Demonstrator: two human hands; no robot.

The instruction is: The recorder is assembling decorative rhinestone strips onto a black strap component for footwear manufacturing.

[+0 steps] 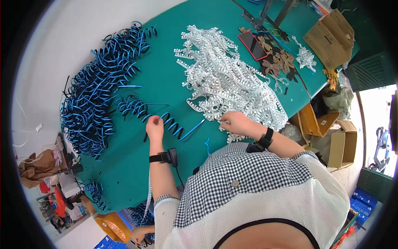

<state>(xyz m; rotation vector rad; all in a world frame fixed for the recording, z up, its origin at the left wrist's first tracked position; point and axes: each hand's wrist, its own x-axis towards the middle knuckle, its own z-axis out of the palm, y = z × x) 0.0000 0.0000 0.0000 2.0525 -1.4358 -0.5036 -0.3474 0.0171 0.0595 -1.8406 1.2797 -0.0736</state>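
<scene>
My left hand (154,128) is closed around a blue-and-black spiral coil (171,124), whose turns stick out on both sides of the fingers. The coil's straight blue end points right and finishes in a pale tip near the white heap. At the near edge of the heap of white curled strips (224,79), my right hand (237,123) has its fingers pinched together. What they grip is too small to make out. Another blue-and-black coil (132,103) lies just beyond my left hand. A black band circles each wrist.
A big pile of blue-and-black coils (97,89) covers the green table's left side. At the back right lie a red-edged phone (253,46), scissors (278,81), brown ornaments (284,60) and a cardboard box (331,39). Another person's hand (140,233) shows at the lower left.
</scene>
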